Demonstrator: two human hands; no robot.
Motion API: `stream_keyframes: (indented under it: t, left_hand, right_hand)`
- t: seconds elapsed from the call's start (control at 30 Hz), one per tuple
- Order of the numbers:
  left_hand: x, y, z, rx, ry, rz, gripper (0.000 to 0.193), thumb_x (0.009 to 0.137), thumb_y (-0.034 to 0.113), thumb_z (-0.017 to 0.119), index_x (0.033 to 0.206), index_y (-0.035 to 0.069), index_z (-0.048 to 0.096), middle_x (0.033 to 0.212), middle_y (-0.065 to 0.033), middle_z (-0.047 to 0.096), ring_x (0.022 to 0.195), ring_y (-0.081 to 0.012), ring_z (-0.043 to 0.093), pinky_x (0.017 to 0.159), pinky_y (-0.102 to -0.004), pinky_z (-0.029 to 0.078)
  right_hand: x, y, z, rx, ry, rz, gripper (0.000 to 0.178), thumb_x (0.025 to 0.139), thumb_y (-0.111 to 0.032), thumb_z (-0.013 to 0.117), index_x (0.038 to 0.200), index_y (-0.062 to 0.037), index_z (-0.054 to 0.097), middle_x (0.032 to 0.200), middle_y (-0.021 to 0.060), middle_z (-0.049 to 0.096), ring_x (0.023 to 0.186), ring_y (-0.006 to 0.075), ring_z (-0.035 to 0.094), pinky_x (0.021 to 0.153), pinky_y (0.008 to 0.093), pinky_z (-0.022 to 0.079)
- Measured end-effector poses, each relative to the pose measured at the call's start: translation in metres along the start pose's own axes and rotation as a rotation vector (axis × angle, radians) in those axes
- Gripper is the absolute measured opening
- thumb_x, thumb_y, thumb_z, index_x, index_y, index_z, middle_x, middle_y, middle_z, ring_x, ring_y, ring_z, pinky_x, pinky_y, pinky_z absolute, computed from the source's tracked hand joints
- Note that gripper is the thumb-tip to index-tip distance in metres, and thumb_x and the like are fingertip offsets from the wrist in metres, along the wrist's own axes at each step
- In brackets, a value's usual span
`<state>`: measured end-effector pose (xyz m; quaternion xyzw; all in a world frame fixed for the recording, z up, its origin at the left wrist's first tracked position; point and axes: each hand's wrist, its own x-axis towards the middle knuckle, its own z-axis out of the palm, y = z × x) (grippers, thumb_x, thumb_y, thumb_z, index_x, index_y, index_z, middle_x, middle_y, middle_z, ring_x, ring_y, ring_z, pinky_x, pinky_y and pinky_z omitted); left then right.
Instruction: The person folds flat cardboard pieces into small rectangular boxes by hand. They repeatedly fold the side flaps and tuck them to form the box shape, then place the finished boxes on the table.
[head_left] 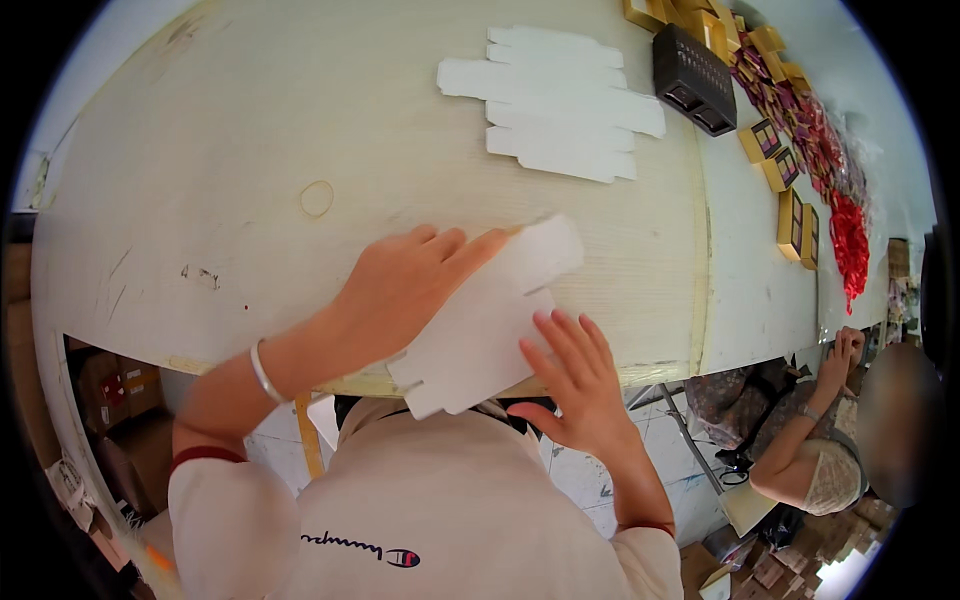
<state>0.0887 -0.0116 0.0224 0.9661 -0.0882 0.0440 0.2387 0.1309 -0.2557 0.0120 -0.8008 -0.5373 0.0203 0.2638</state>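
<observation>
A flat white carton blank (475,345) lies slanted across the table's near edge, its lower end sticking out toward my body. My left hand (405,285) rests along the blank's upper left side, index finger stretched toward its far flap and the other fingers bent. The thumb of that hand is hidden, and the fingers appear closed at the blank's edge. At the right side of the blank, my right hand (575,385) has its fingers spread, with the fingertips at the card's edge. Farther off lies a stack of white carton blanks (560,105), unfolded.
A thin rubber band (317,199) lies on the table's left part. Toward the far right are a dark box (694,80), small gold boxes (790,225) and a heap of red wrappers (850,245). Another person (815,455) sits at the right, hands at the table edge.
</observation>
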Motion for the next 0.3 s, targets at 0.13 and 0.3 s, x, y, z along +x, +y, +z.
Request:
stream_keyframes:
  t: [0.13,0.3]
  left_hand:
    - [0.022,-0.007,0.008,-0.025,-0.043,0.175,0.037,0.082,0.000,0.053,0.118,0.006,0.056,0.088,-0.0045,0.059,0.080,-0.0247,0.056,0.069,-0.0365,0.045]
    - [0.024,-0.006,0.022,-0.019,0.056,0.312,0.040,0.081,0.002,0.056,0.121,0.008,0.054,0.102,-0.0089,0.063,0.096,-0.0259,0.058,0.082,-0.0334,0.044]
  right_hand:
    - [-0.033,-0.011,0.033,-0.173,0.126,-0.118,0.032,0.081,-0.017,0.070,0.110,-0.0036,0.064,0.115,0.0127,0.063,0.098,0.0268,0.060,0.092,0.0436,0.047]
    - [-0.029,-0.013,0.046,-0.141,0.208,-0.107,0.023,0.082,-0.015,0.069,0.103,-0.0041,0.065,0.105,0.0103,0.065,0.092,0.0257,0.060,0.092,0.0414,0.047]
